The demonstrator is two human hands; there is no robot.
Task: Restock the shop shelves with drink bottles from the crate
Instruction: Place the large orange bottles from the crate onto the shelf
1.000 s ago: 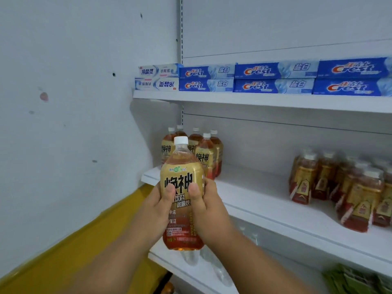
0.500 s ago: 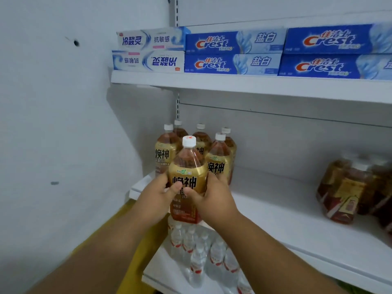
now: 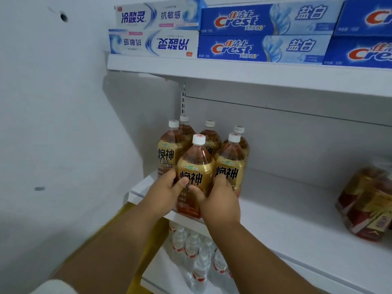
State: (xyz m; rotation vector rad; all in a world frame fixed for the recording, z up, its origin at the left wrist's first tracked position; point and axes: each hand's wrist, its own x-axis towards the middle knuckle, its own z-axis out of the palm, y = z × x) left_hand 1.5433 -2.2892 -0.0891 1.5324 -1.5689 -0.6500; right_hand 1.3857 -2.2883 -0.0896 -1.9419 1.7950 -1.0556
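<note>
The amber drink bottle point(image 3: 196, 172) stands upright, long axis vertical, at the front edge of the middle shelf point(image 3: 297, 209), gripped low between the left hand point(image 3: 167, 190) and right hand point(image 3: 220, 198), both equally near. Directly behind stand five matching bottles point(image 3: 230, 164); six in all.
</note>
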